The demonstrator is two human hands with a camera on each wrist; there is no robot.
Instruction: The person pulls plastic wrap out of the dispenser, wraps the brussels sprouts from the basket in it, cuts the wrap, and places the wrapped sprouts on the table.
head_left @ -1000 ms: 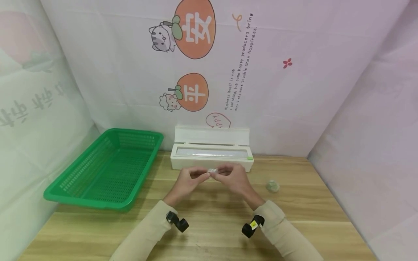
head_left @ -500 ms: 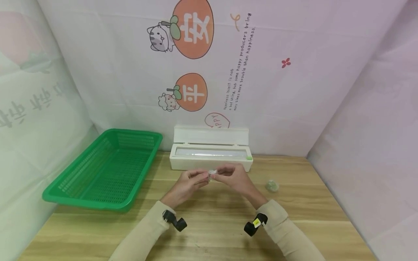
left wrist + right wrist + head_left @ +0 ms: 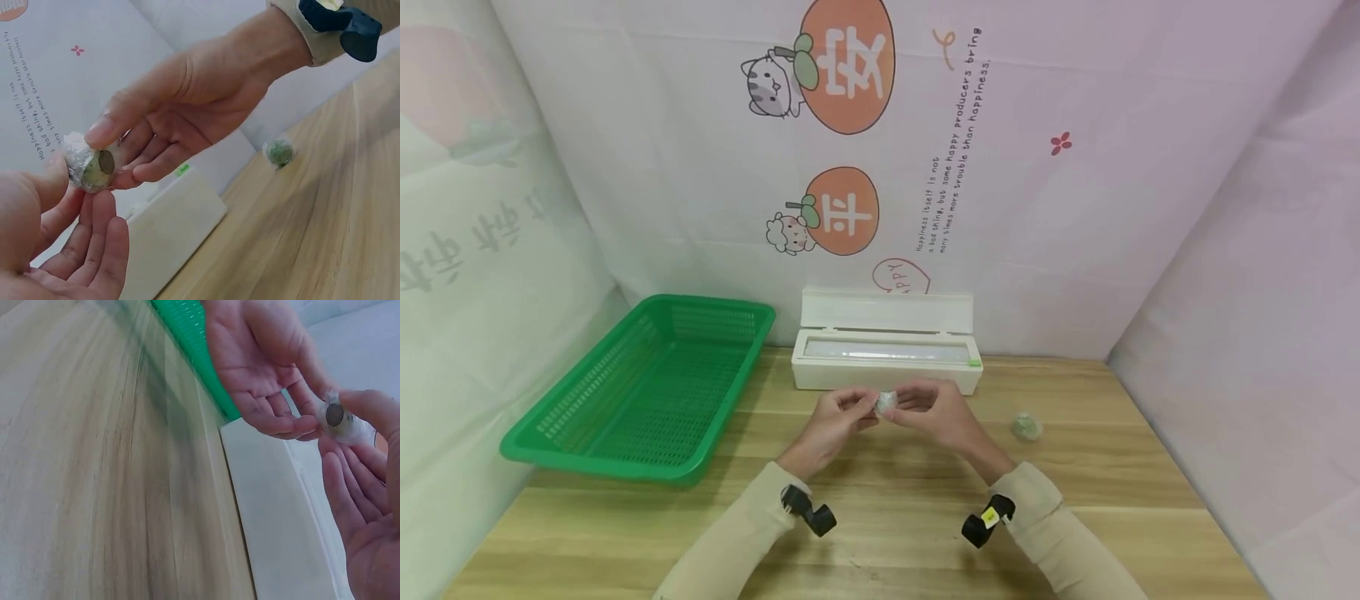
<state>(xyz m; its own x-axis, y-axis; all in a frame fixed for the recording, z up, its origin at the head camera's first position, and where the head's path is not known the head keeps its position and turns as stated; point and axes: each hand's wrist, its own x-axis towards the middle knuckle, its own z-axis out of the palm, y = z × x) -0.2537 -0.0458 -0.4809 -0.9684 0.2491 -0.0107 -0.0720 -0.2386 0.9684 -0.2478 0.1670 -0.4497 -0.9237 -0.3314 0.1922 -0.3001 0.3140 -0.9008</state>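
Observation:
A small pale-green ball wrapped in clear cling film (image 3: 887, 402) is held up between both hands, in front of the white box. A dark brown round spot shows on its side in the left wrist view. My left hand (image 3: 831, 425) pinches it from the left with thumb and fingertips. From the right, my right hand (image 3: 946, 418) pinches the same ball, its thumb against the film. Behind the hands stands a white cling film dispenser (image 3: 887, 379), its lid raised. Another film-wrapped green ball (image 3: 1026, 427) lies on the table to the right.
A green plastic basket (image 3: 711, 433) with perforated sides sits at the left of the wooden table (image 3: 895, 533). Printed white cloth (image 3: 1015, 250) encloses the table at the back and both sides.
The wrapped ball has turned between the fingers, and more of it shows now. My left hand has shifted its grip slightly. Box, basket and second ball have stayed put.

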